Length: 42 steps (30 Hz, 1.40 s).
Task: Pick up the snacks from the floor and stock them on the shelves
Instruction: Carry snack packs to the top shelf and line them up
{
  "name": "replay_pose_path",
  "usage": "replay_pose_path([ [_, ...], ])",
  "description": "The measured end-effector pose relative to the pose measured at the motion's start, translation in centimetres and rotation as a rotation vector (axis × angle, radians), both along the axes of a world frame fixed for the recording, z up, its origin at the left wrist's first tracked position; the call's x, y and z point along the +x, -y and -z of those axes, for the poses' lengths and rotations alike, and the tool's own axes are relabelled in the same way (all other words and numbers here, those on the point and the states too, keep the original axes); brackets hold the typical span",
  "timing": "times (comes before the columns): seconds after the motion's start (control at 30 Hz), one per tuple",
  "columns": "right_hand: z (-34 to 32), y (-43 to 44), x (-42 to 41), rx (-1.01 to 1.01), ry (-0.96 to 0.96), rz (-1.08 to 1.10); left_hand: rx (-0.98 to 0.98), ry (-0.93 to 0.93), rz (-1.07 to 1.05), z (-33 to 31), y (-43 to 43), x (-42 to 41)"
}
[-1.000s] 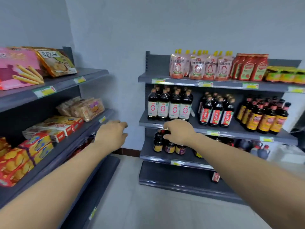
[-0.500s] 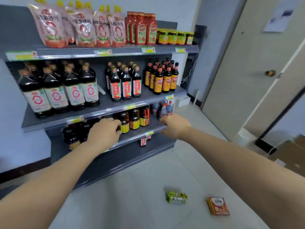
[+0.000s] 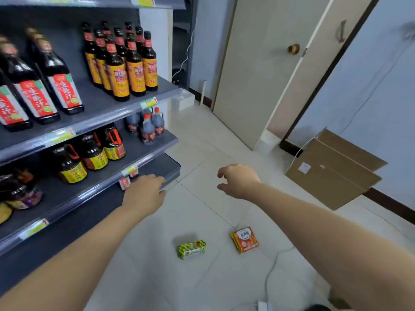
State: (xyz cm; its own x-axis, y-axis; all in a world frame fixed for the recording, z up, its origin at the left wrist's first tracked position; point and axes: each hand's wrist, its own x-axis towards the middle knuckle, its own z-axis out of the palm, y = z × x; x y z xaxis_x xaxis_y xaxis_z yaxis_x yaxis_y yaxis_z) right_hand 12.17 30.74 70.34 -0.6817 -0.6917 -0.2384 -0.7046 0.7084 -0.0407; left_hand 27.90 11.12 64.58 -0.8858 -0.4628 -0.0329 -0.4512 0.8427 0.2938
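Two snacks lie on the tiled floor: a green and yellow packet [image 3: 192, 249] and, to its right, an orange box [image 3: 245, 239]. My left hand [image 3: 144, 194] hovers in front of the bottom shelf edge, fingers loosely curled, holding nothing. My right hand [image 3: 238, 181] is stretched out above the floor with thumb and fingers apart, empty. Both hands are well above and beyond the snacks. The grey shelves [image 3: 105, 108] on the left carry sauce bottles.
Dark sauce bottles [image 3: 125, 70] and jugs [image 3: 148, 126] fill the shelves on the left. A flattened cardboard box [image 3: 332, 171] leans on the right wall. A beige door [image 3: 265, 63] stands ahead. A white cable [image 3: 272, 268] runs across the floor near the orange box.
My view has swung right and downward, from the snack and sauce shelves to the floor. The two snacks came into view. My right hand's fingers have spread apart.
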Motion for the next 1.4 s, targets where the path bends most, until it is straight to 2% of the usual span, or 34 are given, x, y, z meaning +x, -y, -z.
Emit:
replay_pose_path([
  [0.4, 14.8, -5.4, -13.2, 0.251, 0.204, 0.268, 0.190, 0.300, 0.033, 16.7, -2.2, -14.1],
  [0.63, 25.0, -7.2, -18.4, 0.349, 0.302, 0.411, 0.252, 0.466, 0.034, 27.2, -1.8, -19.3],
  [0.9, 36.3, -10.6, -22.0, 0.403, 0.426, 0.472, 0.401, 0.570, -0.067, 38.2, -3.5, -21.9],
  [1.17, 48.5, -14.3, -25.4, 0.440, 0.494, 0.519, 0.469, 0.658, -0.230, 50.7, -5.5, -22.5],
  [1.4, 62.3, -16.1, -27.3, 0.384, 0.549, 0.640, 0.436, 0.787, -0.343, 63.1, -5.4, -21.8],
])
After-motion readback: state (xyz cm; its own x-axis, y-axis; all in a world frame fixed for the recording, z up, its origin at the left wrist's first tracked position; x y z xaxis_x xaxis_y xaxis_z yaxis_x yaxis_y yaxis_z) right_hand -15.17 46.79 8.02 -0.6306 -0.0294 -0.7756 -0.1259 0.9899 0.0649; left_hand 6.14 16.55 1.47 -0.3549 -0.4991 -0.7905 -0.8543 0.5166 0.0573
